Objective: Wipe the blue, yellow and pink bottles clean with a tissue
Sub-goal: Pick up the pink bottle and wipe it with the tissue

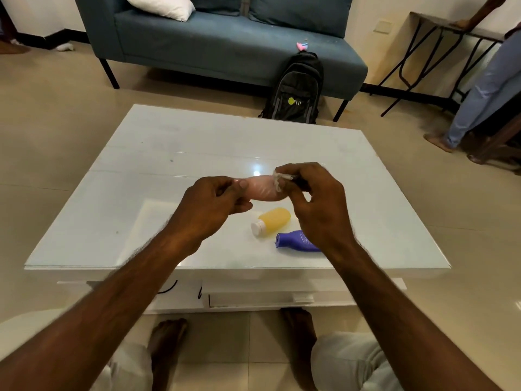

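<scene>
1. The left hand (pixel 210 204) is gripping the left end of the pink bottle (pixel 260 189), fingers and thumb curled round it, holding it sideways in the air above the table.
2. The pink bottle is lying level between the two hands; what it contains cannot be told.
3. A crumpled white tissue (pixel 279 179) is pressing against the bottle's right end.
4. The right hand (pixel 318 204) is pinching that tissue between its curled fingertips, with the remaining fingers bent inward.
5. The yellow bottle (pixel 275 220) is lying on its side on the table beneath the hands, its white cap (pixel 258 227) pointing left and toward the person.
6. The blue bottle (pixel 296 241) is lying on its side just beside the yellow one, nearer the person, its right part hidden behind the right wrist.
7. The glossy white table (pixel 169 165) is reflecting a ceiling light.
8. Beyond it, a white pillow (pixel 160 5) is resting on a blue sofa (pixel 225 43), a black backpack (pixel 296 91) is leaning against the sofa's front, and at far right another person (pixel 485 88) is standing beside a folding table (pixel 451 26).
</scene>
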